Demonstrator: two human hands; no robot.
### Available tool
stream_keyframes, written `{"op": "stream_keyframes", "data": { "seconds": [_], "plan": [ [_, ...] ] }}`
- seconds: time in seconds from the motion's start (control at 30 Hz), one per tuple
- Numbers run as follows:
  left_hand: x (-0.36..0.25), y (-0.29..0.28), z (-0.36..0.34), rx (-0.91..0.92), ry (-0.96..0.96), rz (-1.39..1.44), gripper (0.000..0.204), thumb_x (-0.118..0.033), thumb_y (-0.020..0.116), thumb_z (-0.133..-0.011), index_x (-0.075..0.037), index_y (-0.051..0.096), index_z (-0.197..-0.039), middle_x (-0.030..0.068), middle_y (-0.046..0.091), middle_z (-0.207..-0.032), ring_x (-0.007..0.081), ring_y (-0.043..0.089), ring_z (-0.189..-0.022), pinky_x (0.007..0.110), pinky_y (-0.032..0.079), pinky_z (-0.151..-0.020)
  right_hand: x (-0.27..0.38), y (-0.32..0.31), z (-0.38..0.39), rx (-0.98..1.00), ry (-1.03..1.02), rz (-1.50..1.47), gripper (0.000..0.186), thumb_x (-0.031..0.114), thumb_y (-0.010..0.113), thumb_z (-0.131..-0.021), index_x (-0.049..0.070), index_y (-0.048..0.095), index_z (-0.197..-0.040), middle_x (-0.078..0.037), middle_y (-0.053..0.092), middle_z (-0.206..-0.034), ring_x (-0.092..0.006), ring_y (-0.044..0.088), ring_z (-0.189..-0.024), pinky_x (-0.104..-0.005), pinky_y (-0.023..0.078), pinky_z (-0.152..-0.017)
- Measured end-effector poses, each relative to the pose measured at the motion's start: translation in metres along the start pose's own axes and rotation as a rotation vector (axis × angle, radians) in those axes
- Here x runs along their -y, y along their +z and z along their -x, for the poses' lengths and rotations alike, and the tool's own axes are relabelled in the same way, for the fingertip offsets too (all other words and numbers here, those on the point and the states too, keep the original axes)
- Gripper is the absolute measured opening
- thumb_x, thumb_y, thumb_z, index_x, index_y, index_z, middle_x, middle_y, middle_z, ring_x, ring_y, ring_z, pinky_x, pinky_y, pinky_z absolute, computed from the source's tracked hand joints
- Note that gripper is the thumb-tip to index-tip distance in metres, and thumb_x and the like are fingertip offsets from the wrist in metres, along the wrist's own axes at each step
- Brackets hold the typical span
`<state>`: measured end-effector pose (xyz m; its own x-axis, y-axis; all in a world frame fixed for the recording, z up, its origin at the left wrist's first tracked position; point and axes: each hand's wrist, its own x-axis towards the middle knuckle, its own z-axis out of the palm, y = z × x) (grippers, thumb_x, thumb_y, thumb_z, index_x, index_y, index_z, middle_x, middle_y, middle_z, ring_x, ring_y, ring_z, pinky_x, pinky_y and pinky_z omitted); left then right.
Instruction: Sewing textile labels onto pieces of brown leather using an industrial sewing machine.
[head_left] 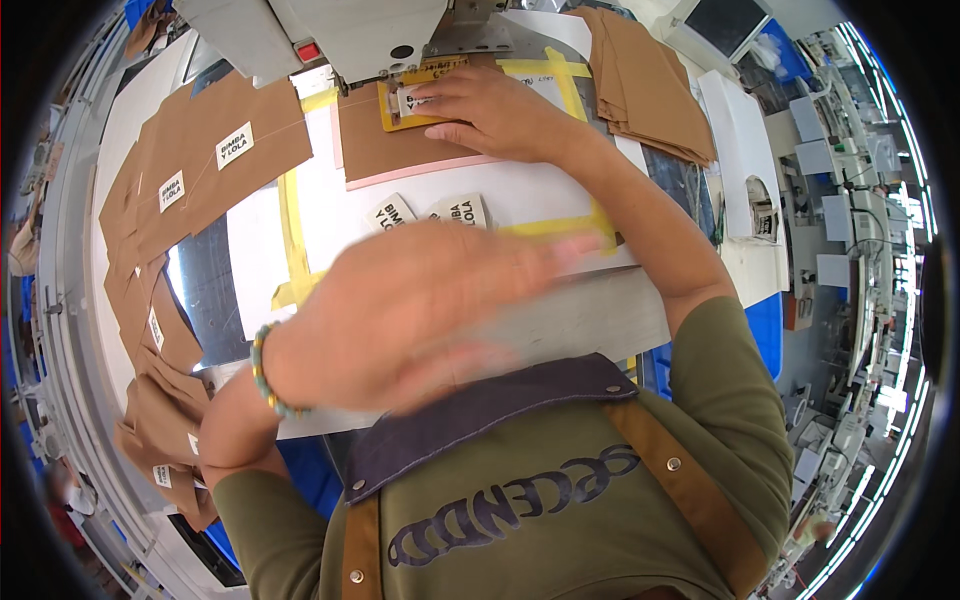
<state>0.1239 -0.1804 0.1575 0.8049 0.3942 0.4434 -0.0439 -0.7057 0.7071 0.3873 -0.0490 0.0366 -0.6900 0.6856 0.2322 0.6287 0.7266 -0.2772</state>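
Observation:
My right hand lies with fingers stretched out over a small white label with dark print. Around that label is a yellow frame-like template, resting on a brown flat piece with a pink strip along its front edge. The needle area of a white sewing machine sits just beyond, at the left of the template. Nearer to me, my left hand is raised above the work surface and smeared by motion. Behind it are loose white labels, partly covered by the hand.
Brown pieces with white labels spread over the left side and hang down in a chain. A stack of plain brown pieces lies at the back right. Yellow tape marks the white work sheet.

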Motion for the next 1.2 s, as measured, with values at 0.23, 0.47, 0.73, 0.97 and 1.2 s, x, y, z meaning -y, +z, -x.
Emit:
{"op": "stream_keyframes", "data": {
  "seconds": [0.23,0.47,0.73,0.97,1.2],
  "plan": [
    [-0.060,0.008,-0.006,-0.252,0.335,0.288,0.049,-0.015,0.067,-0.104,-0.003,0.063,-0.152,0.0157,0.076,-0.121,0.0369,0.072,-0.099,0.044,0.058,-0.082,0.005,0.001,-0.003,-0.018,-0.009,0.085,0.040,0.036,0.063,-0.110,0.012,0.074,-0.139,-0.003,0.067,-0.153,-0.0278,0.056,-0.141,-0.0441,0.044,-0.121],
    [-0.069,0.033,-0.027,-0.210,0.480,0.596,0.044,-0.012,0.067,-0.102,-0.001,0.066,-0.144,0.0170,0.075,-0.116,0.0378,0.071,-0.095,0.045,0.058,-0.079,0.004,0.002,0.001,-0.034,-0.027,0.029,0.042,0.034,0.063,-0.110,0.007,0.074,-0.139,-0.004,0.065,-0.155,-0.0300,0.057,-0.140,-0.0444,0.043,-0.121],
    [-0.088,0.073,-0.074,-0.186,0.652,0.857,0.037,-0.009,0.067,-0.099,0.002,0.069,-0.134,0.0185,0.073,-0.110,0.0389,0.071,-0.091,0.046,0.058,-0.075,0.005,-0.003,-0.002,0.031,-0.045,0.031,0.042,0.032,0.062,-0.110,0.006,0.072,-0.142,-0.005,0.061,-0.160,-0.0341,0.056,-0.138,-0.0452,0.045,-0.119],
    [-0.056,0.082,-0.048,0.011,0.479,0.953,0.034,-0.004,0.065,-0.098,0.002,0.067,-0.132,0.0175,0.069,-0.101,0.0368,0.069,-0.095,0.048,0.055,-0.080,0.004,-0.002,0.002,-0.052,-0.051,0.106,0.045,0.040,0.061,-0.110,0.008,0.074,-0.139,-0.006,0.063,-0.158,-0.0301,0.057,-0.142,-0.0433,0.047,-0.118],
    [-0.021,0.048,-0.016,0.021,0.186,0.665,0.034,0.000,0.063,-0.103,0.001,0.075,-0.135,0.0171,0.076,-0.123,0.0321,0.073,-0.105,0.041,0.058,-0.091,-0.003,0.000,-0.009,-0.048,0.015,0.060,0.048,0.042,0.061,-0.111,0.009,0.072,-0.143,-0.006,0.061,-0.160,-0.0292,0.054,-0.146,-0.0428,0.045,-0.122]
  ]
}}
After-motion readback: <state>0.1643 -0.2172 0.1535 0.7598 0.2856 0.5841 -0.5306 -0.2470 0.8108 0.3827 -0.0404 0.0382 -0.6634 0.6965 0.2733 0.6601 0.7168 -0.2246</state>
